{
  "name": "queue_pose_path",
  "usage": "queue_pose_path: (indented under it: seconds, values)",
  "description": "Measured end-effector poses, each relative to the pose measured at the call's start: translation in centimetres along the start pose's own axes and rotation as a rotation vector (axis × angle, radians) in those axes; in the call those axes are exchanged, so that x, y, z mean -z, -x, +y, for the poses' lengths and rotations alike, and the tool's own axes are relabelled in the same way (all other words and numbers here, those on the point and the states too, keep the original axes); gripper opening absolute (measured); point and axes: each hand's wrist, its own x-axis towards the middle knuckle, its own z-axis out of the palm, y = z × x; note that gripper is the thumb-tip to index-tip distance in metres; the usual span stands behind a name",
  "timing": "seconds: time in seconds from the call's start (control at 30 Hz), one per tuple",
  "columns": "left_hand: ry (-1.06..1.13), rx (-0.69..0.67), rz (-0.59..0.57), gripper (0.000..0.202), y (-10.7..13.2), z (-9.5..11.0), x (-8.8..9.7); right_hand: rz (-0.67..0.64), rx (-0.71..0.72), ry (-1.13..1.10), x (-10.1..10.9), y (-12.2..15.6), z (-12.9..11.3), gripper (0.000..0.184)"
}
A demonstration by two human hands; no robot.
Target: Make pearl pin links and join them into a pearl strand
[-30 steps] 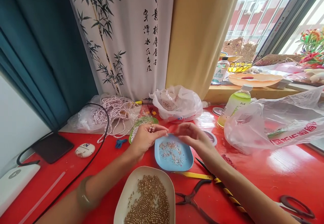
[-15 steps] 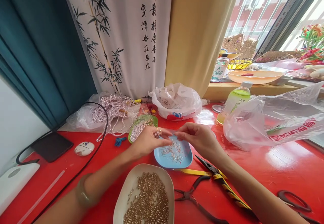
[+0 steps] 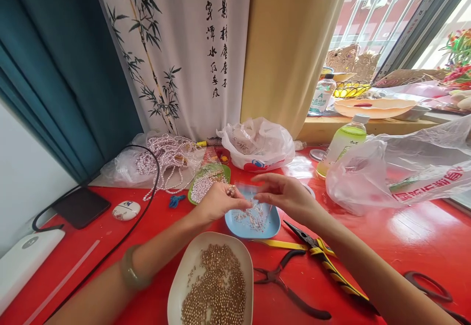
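My left hand (image 3: 220, 202) is above the left rim of a blue tray (image 3: 231, 227), thumb and fingers pinched together. Whatever is in the pinch is too small to make out. A small cluster of beads (image 3: 231, 191) shows by its bent fingers; whether worn or held, I cannot tell. Over the tray's right side, my right hand (image 3: 285, 195) has its thumb and fingers apart, with nothing visible between them. Thin metal pins (image 3: 253, 217) lie scattered in the tray. Nearer to me, a cream tray (image 3: 174, 286) contains many gold beads (image 3: 217, 290).
Dark-handled pliers (image 3: 274, 277) and yellow-black long-nose pliers (image 3: 312, 246) lie right of the trays. A green tray (image 3: 228, 173) of beads and pink bead strings (image 3: 165, 153) sit behind left. Plastic bags (image 3: 257, 143) and a bottle (image 3: 340, 143) stand behind. A black cable (image 3: 156, 178) crosses the left side.
My right hand has lifted slightly and its fingers have spread apart. The left fingers have drawn closer together. The view has shifted slightly.
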Motion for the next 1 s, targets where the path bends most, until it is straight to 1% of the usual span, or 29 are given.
queue_pose_path:
  seconds: [0.07,0.13,0.27,0.33,0.37,0.43,0.5,0.53,0.57,0.6,0.63,0.67,0.7,0.77,0.8,0.87,0.93,1.0]
  values:
    - [-0.018,-0.008,0.013,0.014,0.1,0.1,0.0,0.017,-0.023,-0.002,0.0,0.0,0.1,0.024]
    - [-0.045,-0.018,0.026,0.015,0.1,0.1,0.0,0.031,-0.018,0.000,0.0,0.1,0.1,0.018]
    - [-0.087,-0.043,0.045,0.019,0.0,-0.2,-0.1,0.040,0.014,0.075,0.1,0.1,0.0,0.018]
    - [-0.070,-0.039,0.039,0.018,-0.1,-0.3,-0.1,0.080,0.045,0.179,0.1,0.2,-0.1,0.016]
    - [-0.058,-0.036,0.032,0.016,-0.1,-0.3,-0.1,0.130,0.084,0.252,0.0,0.3,-0.2,0.014]
    - [-0.035,-0.044,0.029,0.012,0.0,-0.2,-0.1,0.286,0.202,0.406,0.0,0.5,-0.5,0.012]
    - [0.007,-0.072,0.072,0.012,0.1,0.1,-0.1,0.451,0.289,0.509,0.0,0.8,-1.0,0.013]
    - [0.045,-0.094,0.112,0.012,0.3,0.3,-0.2,0.499,0.283,0.533,0.1,0.9,-1.2,0.014]
    - [0.092,-0.120,0.157,0.014,0.5,0.5,-0.2,0.515,0.243,0.539,0.1,1.0,-1.3,0.016]
    - [0.141,-0.149,0.200,0.015,0.7,0.7,-0.3,0.499,0.182,0.521,0.1,1.0,-1.3,0.017]
    - [0.181,-0.179,0.230,0.016,1.0,0.9,-0.4,0.445,0.110,0.469,0.0,1.0,-1.2,0.015]
    - [0.208,-0.213,0.245,0.016,1.2,1.1,-0.5,0.354,0.043,0.376,-0.2,0.9,-1.1,0.012]
    - [0.217,-0.245,0.242,0.016,1.5,1.3,-0.8,0.238,-0.009,0.244,-0.5,0.8,-1.0,0.012]
    - [0.203,-0.284,0.197,0.014,2.0,1.3,-1.3,-0.040,-0.071,-0.082,-1.7,0.9,-0.8,0.027]
    - [0.188,-0.290,0.164,0.013,2.2,1.2,-1.6,-0.150,-0.075,-0.244,-2.4,1.0,-0.8,0.033]
    - [0.144,-0.299,0.110,0.012,2.5,1.0,-2.1,-0.314,-0.088,-0.487,-4.1,1.3,-0.9,0.033]
    - [0.037,-0.356,0.099,0.010,2.6,0.7,-2.4,-0.251,-0.120,-0.654,-5.3,1.5,-1.1,0.025]
    - [-0.122,-0.451,0.132,0.008,2.6,0.6,-2.5,-0.155,-0.157,-0.754,-5.9,1.5,-1.1,0.019]
